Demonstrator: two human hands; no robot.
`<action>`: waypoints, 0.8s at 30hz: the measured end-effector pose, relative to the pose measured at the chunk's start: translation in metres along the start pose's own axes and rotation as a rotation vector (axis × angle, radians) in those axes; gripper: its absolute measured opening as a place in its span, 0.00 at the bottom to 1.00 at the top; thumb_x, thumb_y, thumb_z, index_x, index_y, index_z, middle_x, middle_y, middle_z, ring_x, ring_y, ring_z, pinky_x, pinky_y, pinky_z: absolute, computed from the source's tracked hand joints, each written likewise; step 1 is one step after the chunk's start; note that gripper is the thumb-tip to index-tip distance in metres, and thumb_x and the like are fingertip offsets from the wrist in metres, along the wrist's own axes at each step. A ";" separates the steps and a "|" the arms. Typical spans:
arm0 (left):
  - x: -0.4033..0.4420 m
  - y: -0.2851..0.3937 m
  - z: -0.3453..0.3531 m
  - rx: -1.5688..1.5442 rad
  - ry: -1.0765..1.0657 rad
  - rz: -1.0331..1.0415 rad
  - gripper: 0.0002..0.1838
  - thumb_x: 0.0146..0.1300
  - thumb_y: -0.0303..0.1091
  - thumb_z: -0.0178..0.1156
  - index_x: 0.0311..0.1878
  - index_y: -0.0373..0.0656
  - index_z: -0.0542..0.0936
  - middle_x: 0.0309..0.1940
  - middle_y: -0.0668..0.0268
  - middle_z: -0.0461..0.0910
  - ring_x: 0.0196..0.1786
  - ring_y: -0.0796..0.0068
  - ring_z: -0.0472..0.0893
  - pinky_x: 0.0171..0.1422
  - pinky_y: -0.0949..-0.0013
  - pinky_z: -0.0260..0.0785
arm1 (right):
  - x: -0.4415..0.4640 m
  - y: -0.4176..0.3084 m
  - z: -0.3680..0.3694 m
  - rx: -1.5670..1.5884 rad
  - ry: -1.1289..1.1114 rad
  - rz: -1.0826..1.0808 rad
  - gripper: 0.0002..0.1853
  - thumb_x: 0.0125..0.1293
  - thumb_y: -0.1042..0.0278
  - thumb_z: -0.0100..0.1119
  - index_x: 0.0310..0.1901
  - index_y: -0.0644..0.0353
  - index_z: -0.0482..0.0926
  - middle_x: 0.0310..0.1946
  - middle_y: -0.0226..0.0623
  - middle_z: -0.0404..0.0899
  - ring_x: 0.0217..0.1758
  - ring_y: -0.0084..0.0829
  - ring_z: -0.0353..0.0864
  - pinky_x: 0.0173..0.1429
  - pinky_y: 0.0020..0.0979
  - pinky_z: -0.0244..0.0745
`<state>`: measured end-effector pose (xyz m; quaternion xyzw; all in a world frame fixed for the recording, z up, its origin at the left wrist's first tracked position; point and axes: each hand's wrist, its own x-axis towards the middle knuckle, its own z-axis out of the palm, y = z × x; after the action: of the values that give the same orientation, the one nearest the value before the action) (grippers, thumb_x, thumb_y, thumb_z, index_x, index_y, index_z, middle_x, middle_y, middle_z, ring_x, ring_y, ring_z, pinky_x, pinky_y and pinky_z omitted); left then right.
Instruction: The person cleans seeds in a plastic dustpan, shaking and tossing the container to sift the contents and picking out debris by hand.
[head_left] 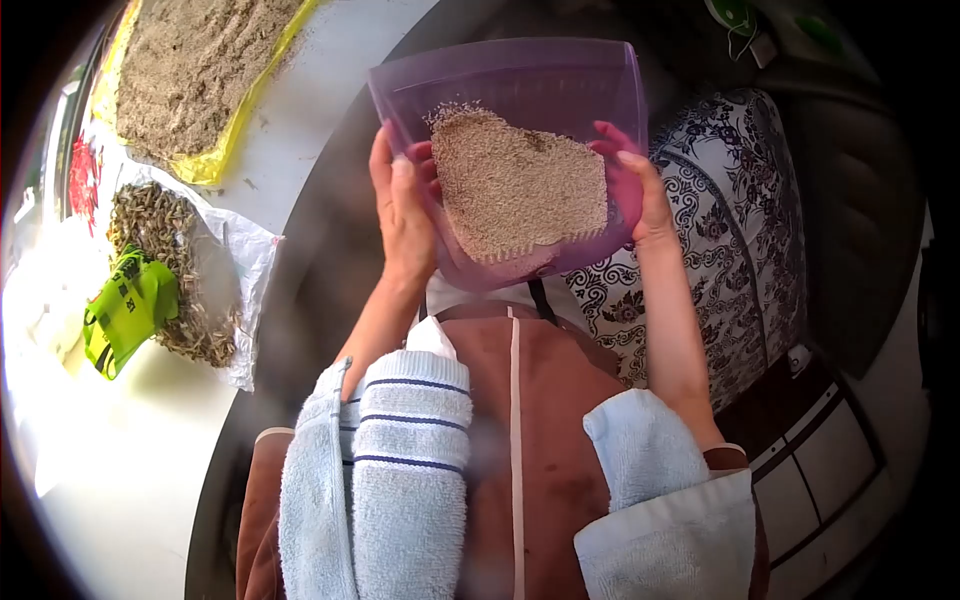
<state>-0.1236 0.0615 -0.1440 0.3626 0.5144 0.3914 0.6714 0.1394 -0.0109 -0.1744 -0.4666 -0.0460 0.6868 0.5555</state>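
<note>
Both my hands hold a translucent purple plastic tub [505, 65] up in front of my chest, tilted so that I look into it. A heap of fine beige grain [520, 185], perhaps husks or seed, covers much of its inside. My left hand [404, 205] grips the left wall, thumb on the near side and fingers behind the plastic. On the opposite wall, my right hand [645, 195] holds on in the same way, its fingers showing pink through the plastic.
On the white table [310, 130] at left lies a yellow plastic sheet [235, 125] heaped with brown grainy material [185, 70]. Nearer are dried brown pieces [190, 275] on white plastic and a green bag [130, 310]. A patterned cushion [720, 220] lies at right.
</note>
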 end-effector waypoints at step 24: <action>0.035 0.038 -0.054 0.119 -0.068 -0.070 0.27 0.75 0.44 0.39 0.74 0.49 0.54 0.61 0.54 0.70 0.60 0.64 0.73 0.66 0.64 0.63 | -0.012 0.037 0.052 -0.046 0.178 -0.014 0.27 0.65 0.59 0.55 0.65 0.58 0.67 0.48 0.36 0.76 0.52 0.33 0.76 0.57 0.35 0.73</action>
<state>-0.1765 0.1138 -0.1352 0.3968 0.5260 0.3238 0.6790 0.0762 -0.0107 -0.1596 -0.5381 -0.0155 0.6373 0.5514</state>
